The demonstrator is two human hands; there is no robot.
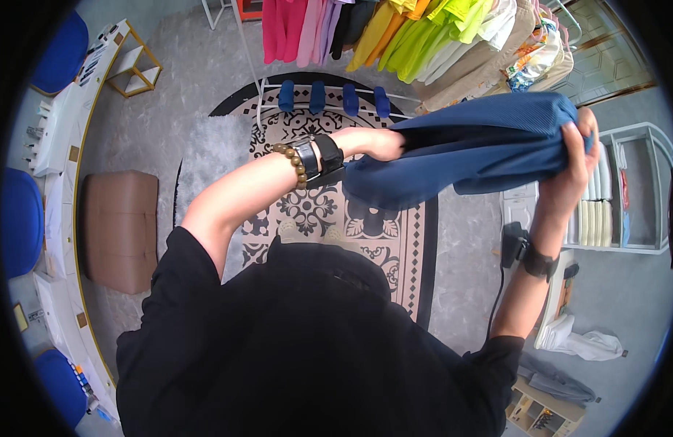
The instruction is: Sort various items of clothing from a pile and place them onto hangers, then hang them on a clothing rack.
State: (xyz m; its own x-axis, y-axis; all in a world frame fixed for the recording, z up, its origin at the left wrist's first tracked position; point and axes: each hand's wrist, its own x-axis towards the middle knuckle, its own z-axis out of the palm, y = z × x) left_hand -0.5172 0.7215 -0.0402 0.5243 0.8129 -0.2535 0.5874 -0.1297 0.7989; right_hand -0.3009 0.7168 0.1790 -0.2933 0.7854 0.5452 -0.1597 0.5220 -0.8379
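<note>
A dark blue garment [489, 131] of ribbed cloth is stretched sideways in the air in front of me; I cannot tell its exact kind. My left hand [383, 144] reaches into a dark opening at its left end, and the fingers are hidden and slightly blurred. At the far end, my right hand [578, 149] grips the bunched cloth, thumb on the near side and fingers behind it. The loose lower part of the garment hangs below my left hand, over the patterned rug [307, 207].
A rack of colourful hanging clothes [424, 33] stands ahead, with several blue rolls [318, 96] on its lower bars. At left are a brown ottoman [121, 231], a long white counter [60, 240] and blue chairs [22, 222]. A grey shelf [642, 135] with folded cloths stands right.
</note>
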